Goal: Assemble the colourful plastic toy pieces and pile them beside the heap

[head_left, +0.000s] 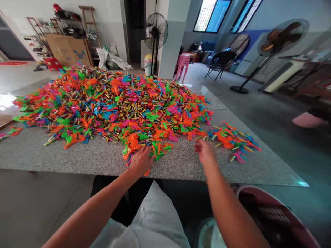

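Note:
My left hand (141, 159) lies at the table's front, over a small cluster of orange and green plastic pieces (161, 148). Its thumb is spread from the fingers, and the palm side is hidden. Farther right, my right hand (204, 151) hovers over or touches the speckled table, slightly blurred, its fingers curled in. Whatever those fingers hold is too small to make out. Beyond both hands spreads a large heap of bright plastic pieces and short shiny tubes (131, 106). Beside my right hand lies a smaller pile of similar pieces (227, 137).
The grey stone table (98, 160) has its front edge just before my lap. A pink basket (274, 196) stands below it at right. Standing fans (155, 31), pink stools (183, 63), a black chair (223, 58) and cardboard (66, 50) are farther back.

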{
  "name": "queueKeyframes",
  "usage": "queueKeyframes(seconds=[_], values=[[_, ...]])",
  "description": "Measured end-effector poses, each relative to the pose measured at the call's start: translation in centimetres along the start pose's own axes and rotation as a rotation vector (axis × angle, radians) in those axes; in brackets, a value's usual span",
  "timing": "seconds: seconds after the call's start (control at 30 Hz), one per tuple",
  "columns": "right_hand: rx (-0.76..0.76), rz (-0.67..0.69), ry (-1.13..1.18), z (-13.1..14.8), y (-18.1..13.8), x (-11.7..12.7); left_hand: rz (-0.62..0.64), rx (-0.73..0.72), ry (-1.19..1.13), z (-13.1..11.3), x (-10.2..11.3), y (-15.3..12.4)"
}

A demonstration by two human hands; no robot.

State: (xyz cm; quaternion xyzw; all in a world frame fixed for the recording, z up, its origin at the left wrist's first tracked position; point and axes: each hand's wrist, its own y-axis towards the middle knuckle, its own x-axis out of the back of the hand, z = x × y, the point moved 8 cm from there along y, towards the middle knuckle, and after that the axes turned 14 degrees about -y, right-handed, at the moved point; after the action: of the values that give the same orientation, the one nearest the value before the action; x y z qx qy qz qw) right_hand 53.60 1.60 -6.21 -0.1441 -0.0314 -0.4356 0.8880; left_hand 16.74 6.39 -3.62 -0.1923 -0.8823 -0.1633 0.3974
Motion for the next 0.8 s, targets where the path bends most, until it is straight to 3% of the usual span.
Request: queueKeyframes(seconds=[0.1,0.17,0.27,0.37,0.57,0.7,0.8], values=[[0.392,0.223,-0.560,0.7,-4.6,-6.8,-0.058,0.079,0.053,-1.2,-0.8,0.9],[0.644,0.259,-0.918,0.9,-7.7,-10.3,-0.034,0.111,0.059,-1.7,-1.4,1.6],[0.771,0.263,-1.208,0.6,-10.2,-12.7,0.039,0.133,0.065,-1.9,-2.1,2.6],[0.759,0.275,-1.281,0.4,-10.7,-13.0,0.046,0.123,0.038,-1.2,-1.7,3.3],[0.762,0.293,-1.268,1.0,-10.8,-13.3,-0.128,0.127,-0.192,2.2,1.5,3.1],[0.881,0.308,-1.187,2.5,-12.4,-15.0,-0.271,0.177,-0.374,4.8,4.4,2.5],[0.995,0.442,-1.160,3.2,-14.5,-17.4,-0.304,0.261,-0.633,6.5,5.5,2.0]])
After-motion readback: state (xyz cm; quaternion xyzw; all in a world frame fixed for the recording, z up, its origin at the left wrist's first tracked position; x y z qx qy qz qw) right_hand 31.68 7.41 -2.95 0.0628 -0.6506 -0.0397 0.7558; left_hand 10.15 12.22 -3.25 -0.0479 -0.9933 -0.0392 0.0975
